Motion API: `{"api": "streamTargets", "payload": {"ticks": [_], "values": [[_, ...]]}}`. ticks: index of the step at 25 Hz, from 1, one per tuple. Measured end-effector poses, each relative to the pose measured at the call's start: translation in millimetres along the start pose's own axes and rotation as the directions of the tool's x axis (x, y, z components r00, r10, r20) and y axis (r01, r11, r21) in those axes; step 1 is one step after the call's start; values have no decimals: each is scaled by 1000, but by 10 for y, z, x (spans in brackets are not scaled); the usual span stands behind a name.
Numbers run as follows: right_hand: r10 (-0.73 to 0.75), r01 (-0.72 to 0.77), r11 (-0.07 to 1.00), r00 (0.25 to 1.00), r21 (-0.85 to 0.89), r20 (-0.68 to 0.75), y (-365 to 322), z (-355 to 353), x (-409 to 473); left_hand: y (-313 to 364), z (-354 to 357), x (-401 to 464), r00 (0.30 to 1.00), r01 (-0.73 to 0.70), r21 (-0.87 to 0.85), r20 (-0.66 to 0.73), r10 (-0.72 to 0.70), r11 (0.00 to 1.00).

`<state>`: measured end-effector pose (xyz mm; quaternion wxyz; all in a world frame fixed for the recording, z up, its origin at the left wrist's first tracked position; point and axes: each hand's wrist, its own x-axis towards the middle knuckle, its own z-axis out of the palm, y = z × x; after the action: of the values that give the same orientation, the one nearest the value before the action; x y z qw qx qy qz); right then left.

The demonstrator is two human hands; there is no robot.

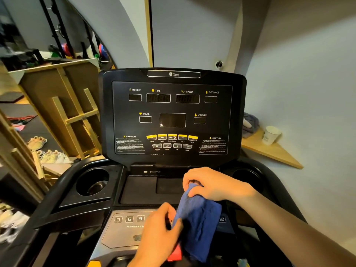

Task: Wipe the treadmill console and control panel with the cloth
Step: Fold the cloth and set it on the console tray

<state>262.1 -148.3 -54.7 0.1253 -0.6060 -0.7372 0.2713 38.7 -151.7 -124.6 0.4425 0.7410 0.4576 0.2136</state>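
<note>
The black treadmill console point(173, 105) stands upright ahead, its displays dark, with yellow and grey buttons point(172, 141) along its lower part. Below it lies the flat control panel point(125, 226) with numbered keys 3, 6, 9. A blue cloth point(198, 218) hangs over the middle of that panel. My right hand point(213, 185) pinches the cloth's top edge. My left hand point(158, 234) grips its lower left edge. The cloth hides the panel's centre and part of a red safety key point(175, 254).
Cup holders sit at left point(92, 182) and right point(248, 178) of a black tray point(138, 189). A wooden corner shelf point(269, 149) at right carries a paper cup point(270, 134) and a grey cloth point(249, 123). Wooden racks point(63, 105) and shoes point(52, 155) stand at left.
</note>
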Motion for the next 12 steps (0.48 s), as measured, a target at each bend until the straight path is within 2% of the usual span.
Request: {"api": "streamTargets", "payload": {"ticks": [4,12], "values": [[35,-23,993,993,114,-110,-19,-159,-59,77,-290,109,994,-102,-84,-46,98,991],[133,-23,948,936,318,-327,0,-102,10,160,-710,519,964,-229,1,-139,227,973]]}}
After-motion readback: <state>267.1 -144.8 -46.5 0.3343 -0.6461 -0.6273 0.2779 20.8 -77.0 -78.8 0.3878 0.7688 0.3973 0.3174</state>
